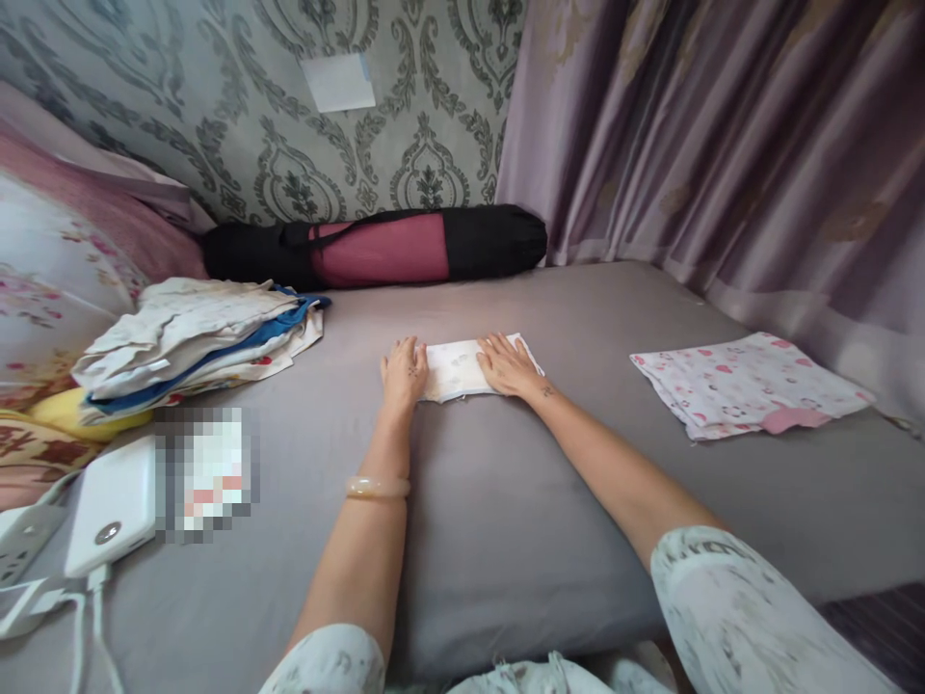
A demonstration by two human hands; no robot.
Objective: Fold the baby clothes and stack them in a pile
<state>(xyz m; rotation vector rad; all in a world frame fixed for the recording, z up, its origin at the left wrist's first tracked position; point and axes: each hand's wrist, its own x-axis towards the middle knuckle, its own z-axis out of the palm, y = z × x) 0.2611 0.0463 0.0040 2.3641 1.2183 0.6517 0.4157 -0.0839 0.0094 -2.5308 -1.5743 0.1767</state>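
A small white folded cloth with faint prints lies on the grey sheet in the middle of the view. My left hand rests at the cloth's left end, palm down, fingers extended. On its right part lies my right hand, flat with the fingers spread. Neither hand is closed round the cloth. A light bangle circles my left forearm.
A pile of clothes sits at the left, above a white power bank with cables. One folded cloth with pink prints lies at the right. A black and red roll bag lies along the patterned wall, beside purple curtains.
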